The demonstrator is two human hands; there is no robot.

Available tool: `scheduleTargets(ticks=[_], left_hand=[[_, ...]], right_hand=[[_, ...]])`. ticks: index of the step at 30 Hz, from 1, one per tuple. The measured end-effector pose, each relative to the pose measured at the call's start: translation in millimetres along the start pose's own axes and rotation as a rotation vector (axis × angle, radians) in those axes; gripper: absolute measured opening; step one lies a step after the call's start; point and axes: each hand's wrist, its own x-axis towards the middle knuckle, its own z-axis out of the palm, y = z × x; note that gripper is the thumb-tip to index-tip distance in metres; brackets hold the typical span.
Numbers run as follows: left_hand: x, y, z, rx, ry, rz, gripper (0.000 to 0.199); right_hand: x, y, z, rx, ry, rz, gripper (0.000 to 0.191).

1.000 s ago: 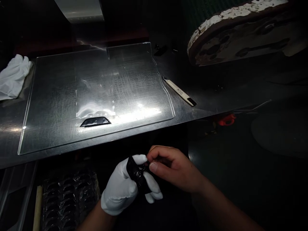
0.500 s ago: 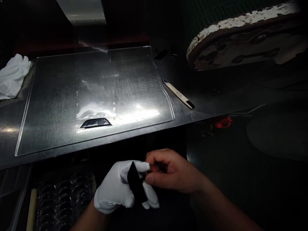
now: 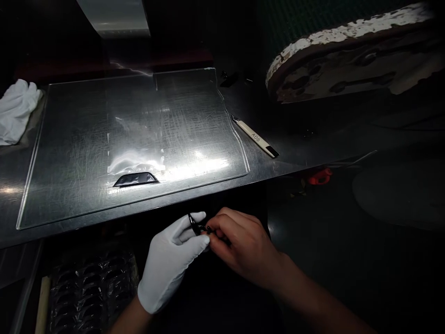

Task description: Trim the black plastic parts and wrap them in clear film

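My left hand [image 3: 170,260], in a white glove, is closed on a small black plastic part [image 3: 193,224] below the table's front edge. My bare right hand [image 3: 239,241] meets it from the right, its thumb and fingers pinched at the part's near end, where small dark knobs show. Much of the part is hidden by the fingers. Another black part with slanted ends and a shiny face [image 3: 136,179] lies on the clear sheet [image 3: 76,139], beyond my hands.
A cream-handled knife marked A06 [image 3: 255,136] lies right of the sheet. White gloves [image 3: 17,111] rest at the left. A moulded tray [image 3: 92,287] sits below left. A chipped, green-topped machine end [image 3: 313,69] overhangs the right. Something red [image 3: 319,176] is below the table edge.
The black part has been turned from broad face to edge-on. My gloved fingers have shifted their grip, with the thumb now on the near side, and both hands have come up slightly.
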Motion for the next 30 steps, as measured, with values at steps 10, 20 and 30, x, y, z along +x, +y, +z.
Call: scheduleTargets(ticks=[10,20,30], left_hand=[[4,-31,-16.8,-0.521,-1.006,0.047,0.046],[-3,-53,-6.1,-0.635,-0.834,0.280,0.041],[10,-8,31.4,-0.162,-0.771,0.279,0.030]], right_hand=[[1,15,8,1.116,-0.405,0.365,0.027],[-4,19,4,0.737,-0.097,0.193,0.011],[-81,70,-16,0.707,0.379,0.552,0.036]])
